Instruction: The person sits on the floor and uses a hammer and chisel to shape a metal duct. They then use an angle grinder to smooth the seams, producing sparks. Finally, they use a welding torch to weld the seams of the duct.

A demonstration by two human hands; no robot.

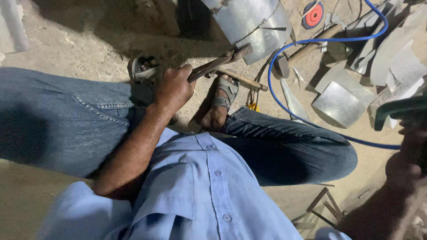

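Observation:
My left hand point(173, 86) is closed around the handles of a long metal hand tool point(218, 63), shears or tongs. Its jaws reach a curved piece of shiny sheet metal point(253, 22) standing on the dirt floor. I sit on the ground in jeans and a light blue shirt, and my sandalled foot point(220, 102) lies just right of that hand. My right hand point(411, 149) is at the far right edge, dark and blurred. It is just below a dark green handle-like object point(400, 109). Whether it grips that object is not clear.
A wooden-handled hammer point(293, 55) and a wooden stick point(242, 79) lie near the foot. A blue hose point(273, 91) loops across the floor. Several cut sheet-metal pieces point(340, 104) are heaped at the right, with a red disc point(314, 15) behind. Thin metal strips point(324, 206) lie at lower right.

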